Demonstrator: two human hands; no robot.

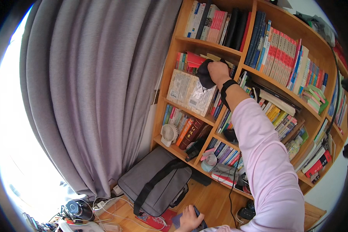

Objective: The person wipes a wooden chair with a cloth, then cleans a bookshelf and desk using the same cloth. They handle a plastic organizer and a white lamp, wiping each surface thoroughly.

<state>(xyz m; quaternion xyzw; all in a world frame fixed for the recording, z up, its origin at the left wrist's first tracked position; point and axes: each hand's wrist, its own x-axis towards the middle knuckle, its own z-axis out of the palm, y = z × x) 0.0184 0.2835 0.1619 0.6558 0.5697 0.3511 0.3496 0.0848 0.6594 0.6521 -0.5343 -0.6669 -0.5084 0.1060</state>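
My right hand (219, 72), with a black band on the wrist, is raised to a wooden bookshelf (208, 45) and grips a black cloth item (206, 74). The cloth hangs in front of a silvery patterned box (188, 90) and beside a red paper item (195, 60) lying over books. My left hand (190, 218) is low at the bottom of the view, closed around a dark flat object (201, 221) that looks like a phone. A blue-grey piece and a red printed sheet (159, 221) lie near that hand.
A grey bag (152, 179) with a black strap stands below the shelf. A small white fan (169, 134) sits on a lower shelf. White cables (119, 199) and a dark cylindrical container (79, 209) are at lower left. A grey curtain (98, 87) hangs at the left; a black cable (232, 191) hangs down.
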